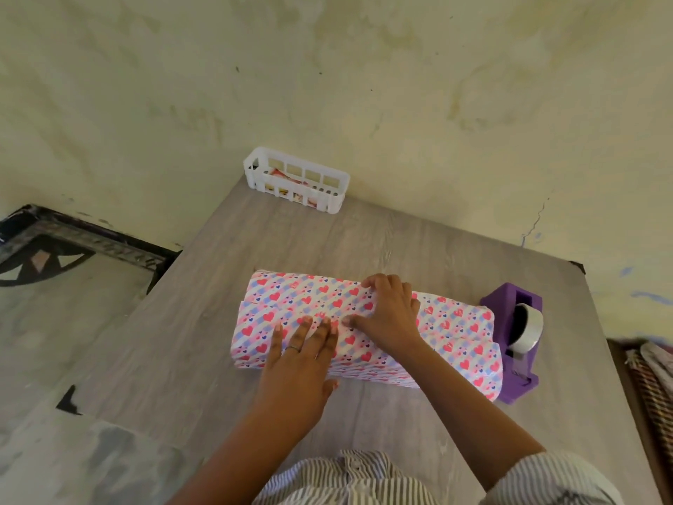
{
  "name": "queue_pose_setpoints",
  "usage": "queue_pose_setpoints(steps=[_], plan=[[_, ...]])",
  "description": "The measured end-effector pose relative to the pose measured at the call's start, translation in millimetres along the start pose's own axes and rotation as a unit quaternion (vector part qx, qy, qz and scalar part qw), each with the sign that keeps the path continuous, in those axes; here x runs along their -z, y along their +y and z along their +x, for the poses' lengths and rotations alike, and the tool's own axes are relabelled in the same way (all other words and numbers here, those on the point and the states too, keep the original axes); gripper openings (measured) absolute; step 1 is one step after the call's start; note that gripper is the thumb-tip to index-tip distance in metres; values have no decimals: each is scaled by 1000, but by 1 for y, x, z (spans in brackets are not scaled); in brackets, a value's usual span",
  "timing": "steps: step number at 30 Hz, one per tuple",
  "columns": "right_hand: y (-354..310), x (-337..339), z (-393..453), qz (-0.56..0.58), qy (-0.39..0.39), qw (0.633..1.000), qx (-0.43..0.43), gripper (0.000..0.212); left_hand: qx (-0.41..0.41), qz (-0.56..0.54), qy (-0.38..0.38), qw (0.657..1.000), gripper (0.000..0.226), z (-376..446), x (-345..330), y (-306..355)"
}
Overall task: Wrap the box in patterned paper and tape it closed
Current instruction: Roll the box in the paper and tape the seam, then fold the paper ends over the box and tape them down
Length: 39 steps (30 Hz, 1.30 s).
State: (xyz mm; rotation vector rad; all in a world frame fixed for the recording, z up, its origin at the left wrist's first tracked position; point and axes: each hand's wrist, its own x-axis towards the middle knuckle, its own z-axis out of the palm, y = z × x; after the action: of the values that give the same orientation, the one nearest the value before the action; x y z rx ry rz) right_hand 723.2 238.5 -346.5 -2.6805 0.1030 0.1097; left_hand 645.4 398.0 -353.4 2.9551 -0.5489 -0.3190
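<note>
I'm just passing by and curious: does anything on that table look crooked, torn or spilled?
Nothing stands out. The wrapped box lies flat on the table with both hands pressing the paper along its top seam. The purple tape dispenser stands upright beside it, and the white basket sits upright too.

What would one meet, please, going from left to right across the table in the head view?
White plastic basket at the far edge → left hand flat on the wrapped box → right hand pressing the paper → purple tape dispenser touching the box's right end.
</note>
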Motion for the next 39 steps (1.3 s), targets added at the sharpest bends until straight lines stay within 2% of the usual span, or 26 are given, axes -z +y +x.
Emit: queue_pose_setpoints(steps=[4,7,11,14,18,20,22,24,25,27,28,30,31,33,36,39], plan=[[-6,-3,16,-26,-8,999,-40,61,19,33,-8,999,72,3,2,5],[-10,1,17,-20,9,999,-39,52,32,30,-6,999,66,7,7,10],[16,29,-8,111,102,988,-32,33,-2,15,53,998,64,25,28,17],[45,54,-46,258,162,951,-52,25,-110,-13,13,994,88,57,38,25],[76,59,-91,296,175,934,-92,23,-190,17,-95,977,128,106,46,53],[88,54,-104,313,124,934,-118,15,-205,21,-141,968,136,126,46,64],[94,47,-111,315,-3,936,-156,13,-203,15,-173,964,139,139,44,68],[100,42,-116,298,-136,925,-193,17,-207,23,-171,963,137,144,41,71],[101,39,-118,289,-174,918,-210,19,-215,30,-160,963,135,143,40,71],[103,32,-120,290,-195,905,-241,26,-229,25,-111,967,132,138,41,69],[103,30,-121,324,-180,892,-259,43,-237,6,-68,969,130,135,44,69],[101,27,-120,455,-103,843,-269,91,-244,-85,51,965,125,127,55,66],[98,31,-118,509,-54,823,-247,112,-245,-156,110,950,122,123,63,64],[91,46,-109,553,23,817,-162,132,-263,-303,202,893,120,114,77,60],[79,74,-89,524,87,847,2,127,-292,-406,280,819,127,97,88,63],[74,93,-76,542,78,836,39,110,-251,-506,304,767,118,80,80,62]])
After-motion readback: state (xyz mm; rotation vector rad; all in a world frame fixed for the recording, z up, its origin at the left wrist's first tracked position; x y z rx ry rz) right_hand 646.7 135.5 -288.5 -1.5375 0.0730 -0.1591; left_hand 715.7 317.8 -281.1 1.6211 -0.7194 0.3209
